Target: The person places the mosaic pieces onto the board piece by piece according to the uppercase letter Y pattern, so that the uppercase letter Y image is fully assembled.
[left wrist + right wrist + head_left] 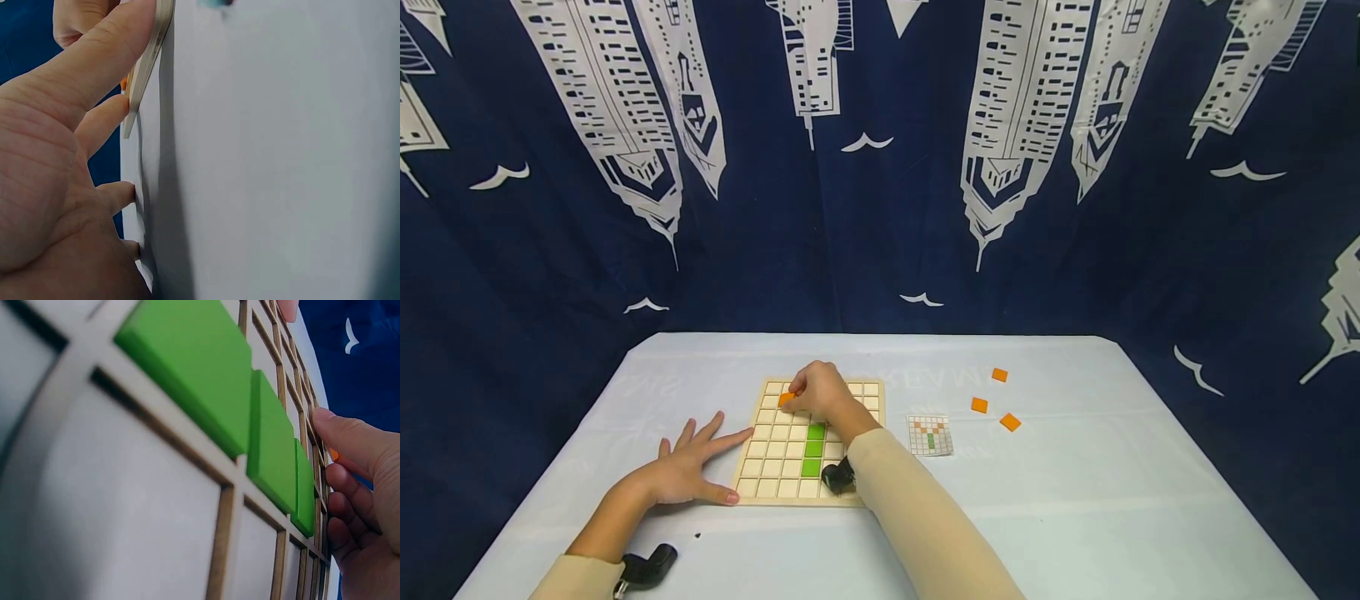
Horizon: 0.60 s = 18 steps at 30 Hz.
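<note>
Pinches an orange tile (787,399) between thumb and fingers of the right hand (822,393), at the far left part of a wooden grid board (797,502); cannot tell whether seated in a cell or held just above. Bears the tile at the left tip of that hand, in what looks like the second column from the board's left edge and the second row from its far edge. Looks roughly square, with no clear long axis; seems, by judgement, to hinge on the match between tile edges and cell walls under the right fingertips.

Rests at the board's left with the left hand (681,475) spread wide, touching the left edge with the index finger and the near left corner with the thumb. Leaves the right hand much the nearer to the tile.

Shows three green tiles (813,449) just on the near side of the right hand, left of its sleeve (925,517), in a line toward the body. Includes, to the right of the right hand, a small printed card (930,436) and, farther right, three loose orange tiles (979,405) on the white table (1075,500), well apart from both hands.
</note>
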Tool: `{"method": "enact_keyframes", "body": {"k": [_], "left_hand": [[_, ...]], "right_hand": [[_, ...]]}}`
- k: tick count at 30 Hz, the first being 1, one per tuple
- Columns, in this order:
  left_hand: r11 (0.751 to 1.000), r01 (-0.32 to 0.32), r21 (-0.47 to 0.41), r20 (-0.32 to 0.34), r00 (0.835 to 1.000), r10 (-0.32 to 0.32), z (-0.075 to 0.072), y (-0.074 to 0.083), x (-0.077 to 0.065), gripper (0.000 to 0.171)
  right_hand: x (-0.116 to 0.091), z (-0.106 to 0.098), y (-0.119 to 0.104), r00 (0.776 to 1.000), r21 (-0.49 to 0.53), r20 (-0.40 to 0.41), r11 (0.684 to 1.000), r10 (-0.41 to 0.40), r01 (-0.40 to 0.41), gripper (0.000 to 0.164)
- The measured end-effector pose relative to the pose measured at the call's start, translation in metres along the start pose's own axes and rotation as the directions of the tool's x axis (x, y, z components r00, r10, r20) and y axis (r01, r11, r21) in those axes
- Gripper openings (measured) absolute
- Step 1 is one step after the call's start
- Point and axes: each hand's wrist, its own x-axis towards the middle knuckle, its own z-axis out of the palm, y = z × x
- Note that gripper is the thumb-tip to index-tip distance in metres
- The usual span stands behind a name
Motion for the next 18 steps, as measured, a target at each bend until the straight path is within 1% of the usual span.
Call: {"method": "enact_keyframes", "body": {"k": [5,12,15,18], "left_hand": [[1.000,-0.011,-0.002,-0.005,1.000,0.011,-0.0005,0.0003,-0.0013,0.104],[1.000,0.001,0.002,-0.003,1.000,-0.001,-0.0012,0.0015,-0.0011,0.104],[1.000,0.006,-0.003,-0.001,1.000,-0.006,-0.0019,0.0023,-0.0010,0.104],[1.000,-0.005,-0.019,-0.004,1.000,0.005,-0.0015,0.0008,-0.0010,0.104]], "right_hand": [[0.0004,0.0019,-0.0005,1.000,0.009,0.001,1.000,0.015,-0.015,0.022],[-0.0005,0.0022,-0.0013,0.999,0.012,0.002,0.999,0.034,-0.034,0.024],[-0.0007,0.0017,-0.0012,0.999,0.003,0.001,0.999,0.033,-0.033,0.025],[-0.0008,0.0012,0.0001,1.000,0.000,-0.001,1.000,0.026,-0.026,0.026]]}}
